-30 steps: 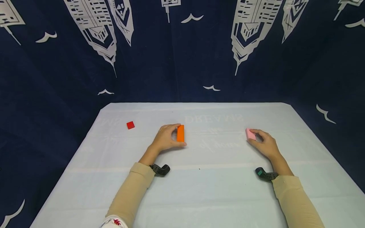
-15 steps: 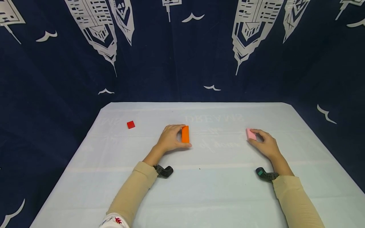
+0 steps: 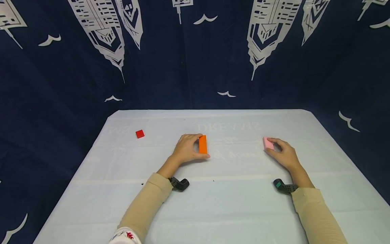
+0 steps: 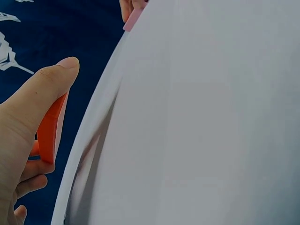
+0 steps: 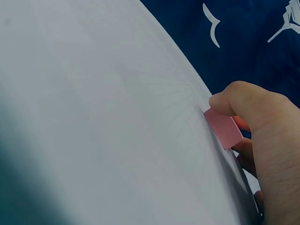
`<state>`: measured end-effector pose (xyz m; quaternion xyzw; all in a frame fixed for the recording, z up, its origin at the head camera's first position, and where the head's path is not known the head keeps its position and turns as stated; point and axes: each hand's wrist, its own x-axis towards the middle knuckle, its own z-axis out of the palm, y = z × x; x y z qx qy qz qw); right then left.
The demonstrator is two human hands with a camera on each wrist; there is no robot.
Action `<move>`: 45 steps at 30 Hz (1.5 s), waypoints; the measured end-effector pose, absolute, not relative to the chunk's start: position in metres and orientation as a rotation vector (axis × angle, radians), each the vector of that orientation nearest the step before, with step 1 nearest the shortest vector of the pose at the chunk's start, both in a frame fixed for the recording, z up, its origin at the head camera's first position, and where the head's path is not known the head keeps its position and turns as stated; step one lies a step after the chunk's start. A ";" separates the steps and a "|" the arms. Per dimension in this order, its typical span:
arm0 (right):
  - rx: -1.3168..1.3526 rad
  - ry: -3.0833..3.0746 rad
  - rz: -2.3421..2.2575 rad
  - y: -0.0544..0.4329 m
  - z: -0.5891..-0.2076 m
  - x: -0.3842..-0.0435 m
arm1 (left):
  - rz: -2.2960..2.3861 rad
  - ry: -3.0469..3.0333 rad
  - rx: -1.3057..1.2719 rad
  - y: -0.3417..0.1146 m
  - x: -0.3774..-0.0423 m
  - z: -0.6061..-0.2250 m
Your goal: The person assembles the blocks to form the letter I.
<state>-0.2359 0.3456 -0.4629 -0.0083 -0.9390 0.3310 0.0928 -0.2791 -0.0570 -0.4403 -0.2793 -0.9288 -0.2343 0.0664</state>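
My left hand (image 3: 188,149) pinches an orange rectangular block (image 3: 202,144) between thumb and fingers, near the middle of the table. In the left wrist view the orange block (image 4: 50,131) is gripped by its two ends, and a shadow lies on the cloth beside it. Over on the right, my right hand (image 3: 284,155) holds a pink block (image 3: 268,143) between thumb and fingers. The right wrist view has the pink block (image 5: 224,129) low at the table surface, the thumb on one end. Far to the left lies a small red square block (image 3: 139,134), apart from both hands.
A white cloth with faint mirrored lettering covers the table (image 3: 231,203). Behind it hangs a dark blue curtain (image 3: 189,67) with white building and bird prints. Each wrist wears a black camera mount, the left one (image 3: 180,184) and the right one (image 3: 284,186).
My left hand has moved to the right with the orange block, closer to the pink one. The right hand, the pink block and the red block have stayed in place.
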 end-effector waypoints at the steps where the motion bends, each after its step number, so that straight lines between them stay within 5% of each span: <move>1: -0.024 -2.787 0.985 0.346 -0.463 -0.236 | -0.705 -2.799 -0.842 -0.056 -0.279 -0.440; 45: -0.030 -2.788 0.995 0.345 -0.463 -0.237 | -0.656 -2.799 -0.864 -0.048 -0.278 -0.457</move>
